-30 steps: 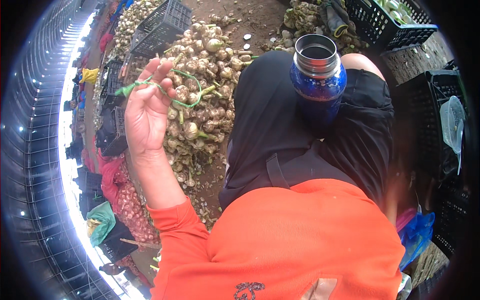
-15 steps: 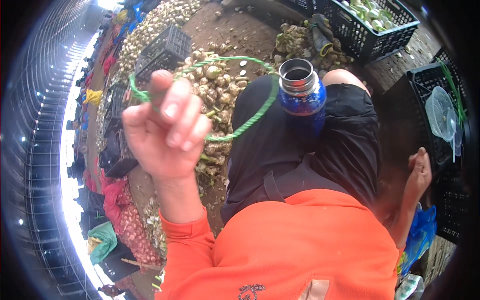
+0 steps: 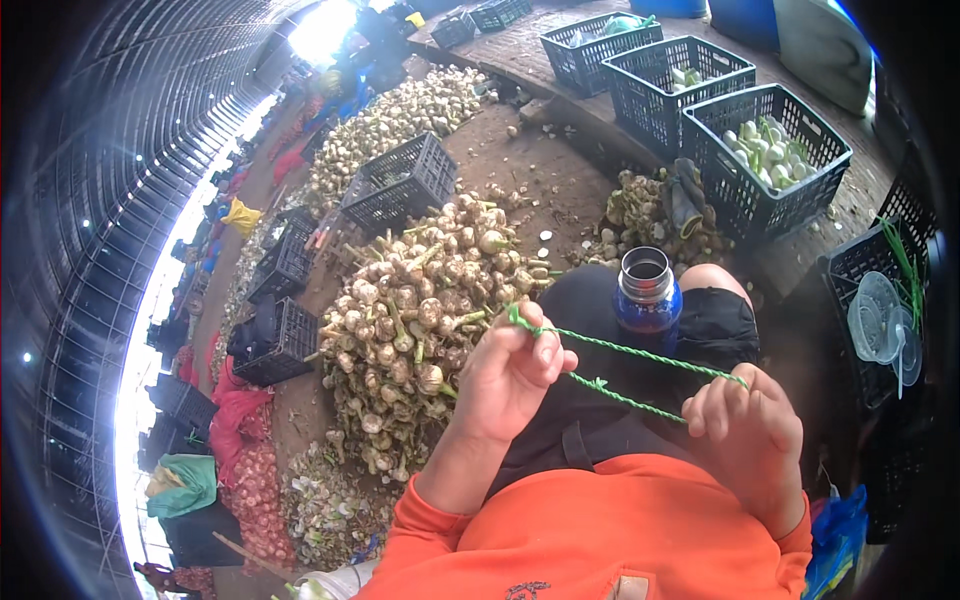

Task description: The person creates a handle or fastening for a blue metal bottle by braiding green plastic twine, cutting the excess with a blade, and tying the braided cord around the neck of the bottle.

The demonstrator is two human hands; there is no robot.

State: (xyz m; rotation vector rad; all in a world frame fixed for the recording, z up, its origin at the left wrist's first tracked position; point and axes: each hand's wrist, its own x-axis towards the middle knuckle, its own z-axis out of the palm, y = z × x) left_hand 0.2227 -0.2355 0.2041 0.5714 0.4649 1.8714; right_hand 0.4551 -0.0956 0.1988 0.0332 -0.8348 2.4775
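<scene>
A loop of green twisted cord [image 3: 655,355] is stretched between my two hands in front of my lap. My left hand [image 3: 512,375] pinches one end, where a knot stands up above the fingertips. The other end is gripped in the curled fingers of my right hand [image 3: 745,415], and a second small knot shows on the lower strand. Just beyond the cord, an uncapped blue metal bottle [image 3: 648,305] stands upright between my thighs. To the left of my knees lies a big heap of garlic bulbs [image 3: 420,310] with stalks.
Black crates of peeled white bulbs [image 3: 765,165] stand at the upper right. Another black crate [image 3: 400,185] rests tilted behind the heap. Clear plastic containers [image 3: 875,318] lie on a crate at my right. Red net sacks [image 3: 258,490] sit at the left; a dark glove [image 3: 686,200] lies beyond the bottle.
My right hand has come up from my right side and taken hold of the cord loop. The loop, hanging from my left hand before, is now pulled taut. The view has shifted.
</scene>
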